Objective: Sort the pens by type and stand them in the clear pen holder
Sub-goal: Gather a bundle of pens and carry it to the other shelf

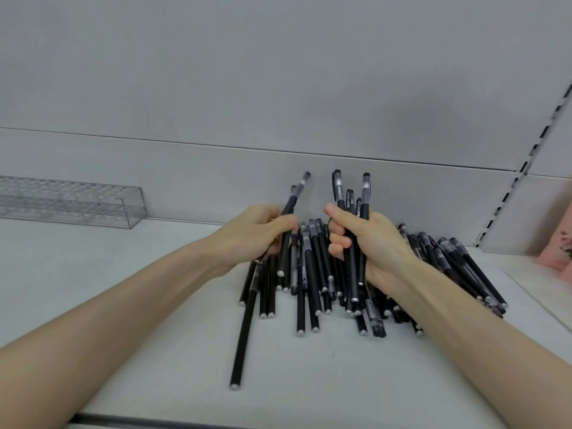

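Right hand [370,243]: clasps bundle of black capped pens [353,209], upright;
Left hand [258,235]: grips blurred black pens [290,206] — above the loose pen pile [313,270];
Clear plastic holder [71,201]: far left

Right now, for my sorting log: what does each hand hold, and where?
Left hand grips blurred pens mid-barrel; right hand grips a pen bunch mid-barrel, caps up.
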A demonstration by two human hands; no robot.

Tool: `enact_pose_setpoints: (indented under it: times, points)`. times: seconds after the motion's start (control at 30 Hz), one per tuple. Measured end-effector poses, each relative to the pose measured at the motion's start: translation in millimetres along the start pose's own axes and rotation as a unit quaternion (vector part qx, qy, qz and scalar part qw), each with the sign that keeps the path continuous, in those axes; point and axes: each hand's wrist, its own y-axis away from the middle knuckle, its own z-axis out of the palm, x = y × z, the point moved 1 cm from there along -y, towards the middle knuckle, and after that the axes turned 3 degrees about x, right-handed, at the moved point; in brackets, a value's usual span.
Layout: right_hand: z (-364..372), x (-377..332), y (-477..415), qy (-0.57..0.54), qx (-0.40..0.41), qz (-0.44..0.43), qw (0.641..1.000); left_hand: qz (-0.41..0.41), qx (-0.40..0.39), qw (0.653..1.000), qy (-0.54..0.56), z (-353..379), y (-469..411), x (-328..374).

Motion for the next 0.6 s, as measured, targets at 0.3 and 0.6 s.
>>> enact_pose_setpoints:
  times: [0.3, 0.6]
  points:
    - [7, -5, 10, -0.016, -0.037, -0.055, 0.998, 0.108, -0.019, 0.99, 0.092, 32, 29, 19]
    - [8, -6, 10, 0.026, -0.026, -0.049, 0.998, 0.08, -0.041, 0.993, 0.077, 38, 31, 18]
